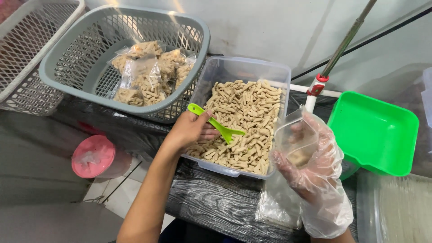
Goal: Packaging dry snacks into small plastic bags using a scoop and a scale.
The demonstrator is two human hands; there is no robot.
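The left hand [191,128], bare, is clamped on the handle of a green plastic scoop [216,123], whose blade lies flat on a heap of tan stick-shaped snacks [245,117]. The snacks fill a clear rectangular tub [234,67] standing on the dark wood-grain counter [216,202], and the hand's wrist crosses the tub's near-left rim. The right hand [312,168] wears a loose clear plastic glove and is closed around a small clear bag [297,137], held upright with its mouth open just outside the tub's right wall; a few snack pieces seem to lie in the bag's bottom, though the film blurs them. The bag and the tub's rim are close together, leaving only a narrow gap for the scoop to pass.

Behind the tub's left corner, a grey mesh basket [58,67] holds several filled, sealed bags [148,74]; its front rim nearly touches the tub. A white mesh basket [27,54] sits further left. To the right, a green tray [373,132] stands tilted near the gloved hand, with open counter between them. Flat clear bags [274,209] lie at the counter's near edge under the right wrist. A clear lidded container [396,211] fills the lower right corner. Below the counter's left edge, a pink round lid [93,156] sits at floor level.
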